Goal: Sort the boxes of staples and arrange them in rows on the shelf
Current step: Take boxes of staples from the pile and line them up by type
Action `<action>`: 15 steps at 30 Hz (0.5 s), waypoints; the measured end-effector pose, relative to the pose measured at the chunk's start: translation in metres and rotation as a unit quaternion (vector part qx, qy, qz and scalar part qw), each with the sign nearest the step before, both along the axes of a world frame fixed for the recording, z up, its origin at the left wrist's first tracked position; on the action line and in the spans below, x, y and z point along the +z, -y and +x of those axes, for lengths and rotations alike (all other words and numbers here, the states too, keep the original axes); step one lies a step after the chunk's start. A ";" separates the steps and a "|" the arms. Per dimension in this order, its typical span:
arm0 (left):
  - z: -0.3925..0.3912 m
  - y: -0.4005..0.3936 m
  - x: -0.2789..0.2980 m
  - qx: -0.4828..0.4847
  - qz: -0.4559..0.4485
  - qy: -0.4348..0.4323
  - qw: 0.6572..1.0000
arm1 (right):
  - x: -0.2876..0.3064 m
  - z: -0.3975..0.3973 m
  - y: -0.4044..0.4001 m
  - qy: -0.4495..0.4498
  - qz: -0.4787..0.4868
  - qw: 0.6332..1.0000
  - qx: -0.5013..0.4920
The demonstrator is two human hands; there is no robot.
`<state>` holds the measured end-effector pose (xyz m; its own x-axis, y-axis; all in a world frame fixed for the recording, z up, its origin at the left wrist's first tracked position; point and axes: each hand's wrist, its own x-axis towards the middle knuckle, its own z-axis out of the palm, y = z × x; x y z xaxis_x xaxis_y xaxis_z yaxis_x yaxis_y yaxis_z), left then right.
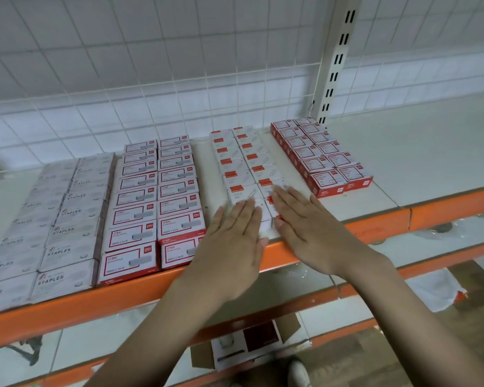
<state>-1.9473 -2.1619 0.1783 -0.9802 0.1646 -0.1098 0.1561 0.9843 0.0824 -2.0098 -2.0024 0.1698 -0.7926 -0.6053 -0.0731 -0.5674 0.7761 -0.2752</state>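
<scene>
White boxes with orange labels (242, 166) run in two rows front to back mid-shelf; their front end sits under both hands. Left hand (234, 241) flat, fingers straight, resting on the frontmost boxes. Right hand (305, 219) also flat and released, fingers pressing the right row's front boxes. Nothing grasped. Shelf (355, 222) with orange edge also carries white STAPLES boxes (65, 219) far left, red-bordered boxes (154, 202) beside them, red boxes (319, 155) right. Lower down, an open carton (249, 344), contents blurry, maybe packets.
</scene>
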 end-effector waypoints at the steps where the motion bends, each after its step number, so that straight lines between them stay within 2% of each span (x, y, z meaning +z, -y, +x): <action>1: 0.000 0.000 0.001 -0.001 0.002 0.002 1.000 | 0.001 0.000 0.000 0.003 0.003 1.000 0.002; 8: -0.001 0.003 0.005 0.000 0.027 -0.013 1.000 | 0.009 -0.008 0.002 0.000 0.019 0.999 0.036; 15: -0.001 0.001 0.009 0.041 0.007 -0.009 0.999 | 0.008 -0.014 0.005 -0.011 0.034 0.997 0.066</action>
